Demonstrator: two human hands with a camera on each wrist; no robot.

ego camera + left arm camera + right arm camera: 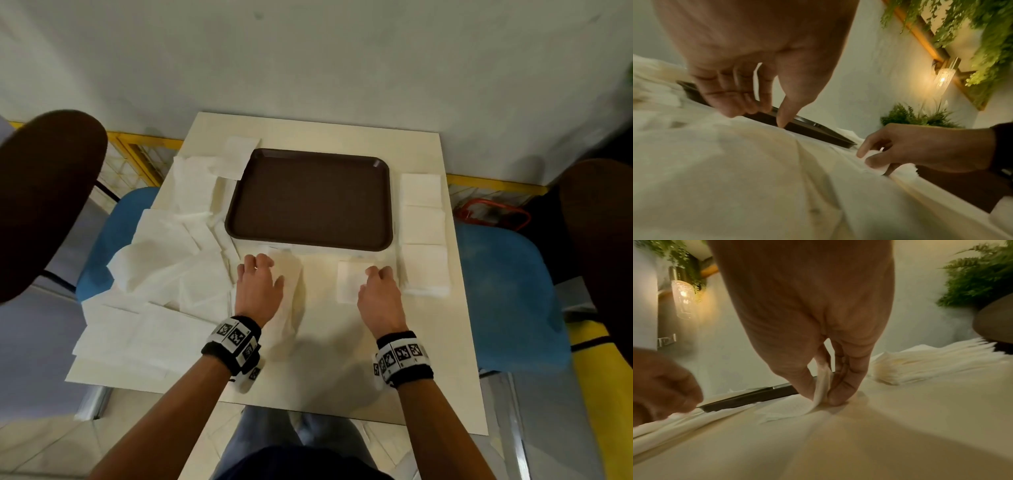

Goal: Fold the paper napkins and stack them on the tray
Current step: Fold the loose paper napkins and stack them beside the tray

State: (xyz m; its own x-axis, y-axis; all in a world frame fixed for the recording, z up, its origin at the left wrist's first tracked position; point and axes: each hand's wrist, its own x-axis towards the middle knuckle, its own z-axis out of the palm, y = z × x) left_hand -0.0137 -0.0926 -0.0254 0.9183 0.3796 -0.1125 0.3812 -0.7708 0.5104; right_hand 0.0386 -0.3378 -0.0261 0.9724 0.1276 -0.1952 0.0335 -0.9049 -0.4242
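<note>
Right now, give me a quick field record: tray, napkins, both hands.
tray: brown tray, nothing on it
folded napkins: three squares in a row right of the tray, on the table
unfolded napkins: loose pile left of the tray
left hand: left hand on a napkin, fingers curled; grip unclear
right hand: right hand pinches the edge of a small napkin

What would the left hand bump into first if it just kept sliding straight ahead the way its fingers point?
Probably the near rim of the brown tray: the left hand points away from the person, with only flat napkin paper between.
</note>
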